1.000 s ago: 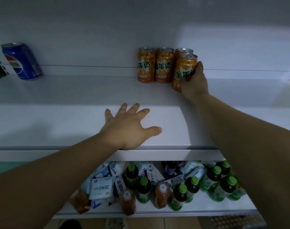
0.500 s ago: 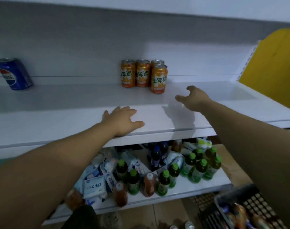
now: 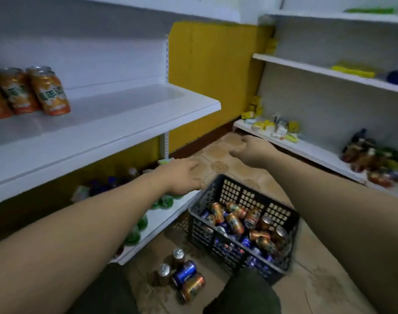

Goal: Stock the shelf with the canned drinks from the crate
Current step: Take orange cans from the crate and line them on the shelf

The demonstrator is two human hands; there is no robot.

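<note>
Both hands have left the shelf [image 3: 103, 132]. The left hand [image 3: 182, 177], relaxed and empty, and the right hand [image 3: 250, 148], loosely curled and empty, hover with the crate [image 3: 238, 193] of cans below them.

Yellow wall [image 3: 211, 75], green bottles [image 3: 165, 201], tiled floor [image 3: 218, 165]

Lighting: dim, flat indoor light with a cool cast; the source is out of view. The white shelf [image 3: 130, 118] shows a soft sheen on its top, brightest towards its back right corner, and the space beneath it lies in deep shadow. Motion blur smears the orange cans [image 3: 49, 91] at left and the packaged goods [image 3: 372, 159] at right. The black crate [image 3: 218, 223] reads somewhat sharper. Wide-angle distortion slants shelf edges and stretches the lower corners. Fine detail is soft and noisy.
</note>
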